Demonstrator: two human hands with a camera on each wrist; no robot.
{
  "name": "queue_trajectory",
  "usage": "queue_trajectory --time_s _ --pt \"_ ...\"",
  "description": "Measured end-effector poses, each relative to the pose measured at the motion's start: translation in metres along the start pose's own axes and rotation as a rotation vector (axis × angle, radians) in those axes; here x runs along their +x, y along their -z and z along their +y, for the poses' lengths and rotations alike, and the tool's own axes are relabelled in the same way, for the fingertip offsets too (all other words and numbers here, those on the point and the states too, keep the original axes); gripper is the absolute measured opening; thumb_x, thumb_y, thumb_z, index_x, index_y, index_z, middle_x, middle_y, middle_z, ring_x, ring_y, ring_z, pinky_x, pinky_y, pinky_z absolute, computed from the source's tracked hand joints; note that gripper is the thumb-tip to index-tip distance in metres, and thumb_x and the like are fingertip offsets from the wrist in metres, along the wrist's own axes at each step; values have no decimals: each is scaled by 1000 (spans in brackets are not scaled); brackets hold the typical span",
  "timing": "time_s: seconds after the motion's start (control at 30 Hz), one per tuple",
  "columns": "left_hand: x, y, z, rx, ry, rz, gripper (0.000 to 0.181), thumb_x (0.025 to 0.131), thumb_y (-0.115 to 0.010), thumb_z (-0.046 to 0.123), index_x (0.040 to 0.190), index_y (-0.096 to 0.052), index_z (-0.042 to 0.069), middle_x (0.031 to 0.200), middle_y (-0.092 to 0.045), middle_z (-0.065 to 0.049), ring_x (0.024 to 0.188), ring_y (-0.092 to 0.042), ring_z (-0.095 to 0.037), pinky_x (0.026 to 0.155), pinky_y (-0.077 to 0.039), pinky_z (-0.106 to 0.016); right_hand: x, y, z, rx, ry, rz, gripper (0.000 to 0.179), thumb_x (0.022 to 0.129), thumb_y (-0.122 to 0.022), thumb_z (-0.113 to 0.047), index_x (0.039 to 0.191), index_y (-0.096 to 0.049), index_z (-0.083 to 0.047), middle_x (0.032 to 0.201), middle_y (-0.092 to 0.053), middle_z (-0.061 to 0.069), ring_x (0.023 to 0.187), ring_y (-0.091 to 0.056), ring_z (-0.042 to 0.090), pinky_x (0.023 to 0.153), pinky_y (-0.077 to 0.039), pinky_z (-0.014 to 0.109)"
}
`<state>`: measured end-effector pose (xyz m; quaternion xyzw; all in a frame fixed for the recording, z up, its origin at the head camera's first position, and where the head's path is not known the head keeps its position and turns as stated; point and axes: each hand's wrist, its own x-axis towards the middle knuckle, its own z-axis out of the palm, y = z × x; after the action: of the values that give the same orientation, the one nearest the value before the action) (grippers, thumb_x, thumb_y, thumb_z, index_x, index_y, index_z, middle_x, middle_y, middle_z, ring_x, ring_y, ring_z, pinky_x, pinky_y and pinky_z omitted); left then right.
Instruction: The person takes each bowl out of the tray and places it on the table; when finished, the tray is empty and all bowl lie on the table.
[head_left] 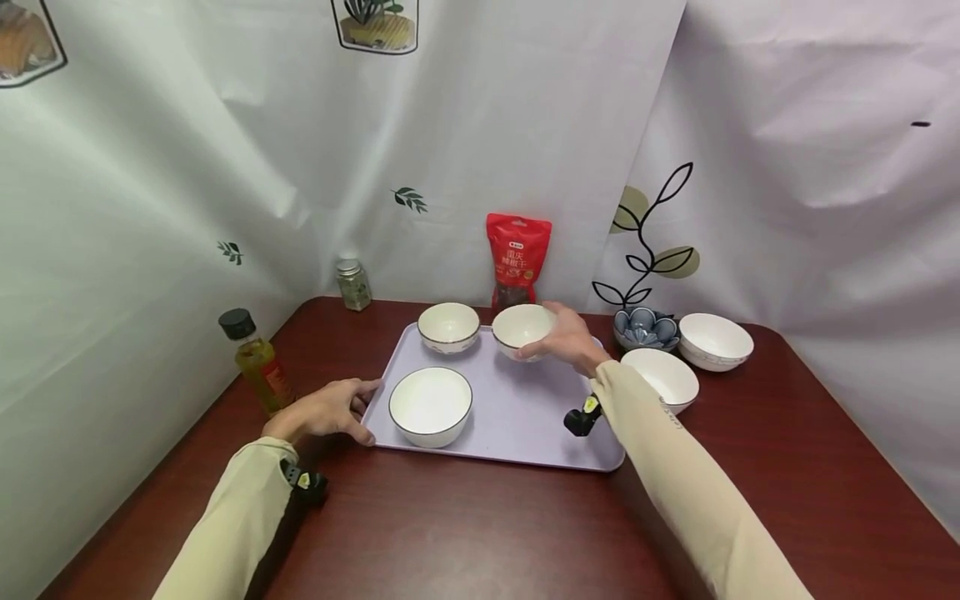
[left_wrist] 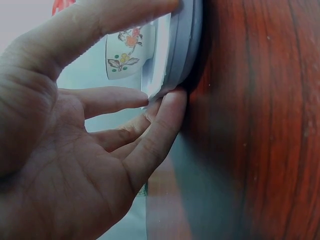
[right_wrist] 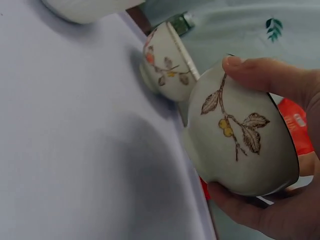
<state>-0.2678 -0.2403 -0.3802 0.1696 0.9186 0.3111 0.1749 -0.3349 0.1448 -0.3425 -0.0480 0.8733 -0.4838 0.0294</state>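
My right hand grips a white bowl by its side, thumb and fingers spread around it. In the right wrist view this bowl shows a leaf-and-berry pattern and hangs slightly above the tray, over the back edge. With thumb and fingers, my left hand holds the front left corner of the lilac tray; some fingertips reach the underside of its rim. On the tray stand a larger white bowl at front left and a smaller patterned bowl at back left.
Right of the tray are a white bowl, a blue petal-shaped bowl and another white bowl. An oil bottle stands by my left hand. A spice jar and a red pouch stand at the back.
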Motion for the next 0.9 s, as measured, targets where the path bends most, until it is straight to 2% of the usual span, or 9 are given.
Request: queue_trajectory --time_s 0.23,0.6,0.9 --pt "2 -3 0 -6 11 2 101 68 -89 14 151 -36 -7 127 -60 -26 106 -62 -29 95 -55 -46 -23 30 -1 -18 37 -40 111 62 -93 -17 155 -34 -5 152 -44 18 128 -52 35 111 -42 49" --pt "0 2 -2 -11 20 0 102 68 -89 15 152 -35 -7 126 -61 -25 106 -62 -29 95 -55 -46 -59 69 -6 -105 130 -91 113 60 -96 -23 155 -36 -11 147 -49 16 121 -56 31 102 -43 40" --pt "-2 1 -2 -13 10 2 101 68 -89 14 152 -35 -8 123 -62 -25 104 -62 -27 94 -55 -45 -86 103 12 -199 122 -75 116 64 -94 -34 159 -29 -17 154 -42 15 127 -53 29 101 -42 35"
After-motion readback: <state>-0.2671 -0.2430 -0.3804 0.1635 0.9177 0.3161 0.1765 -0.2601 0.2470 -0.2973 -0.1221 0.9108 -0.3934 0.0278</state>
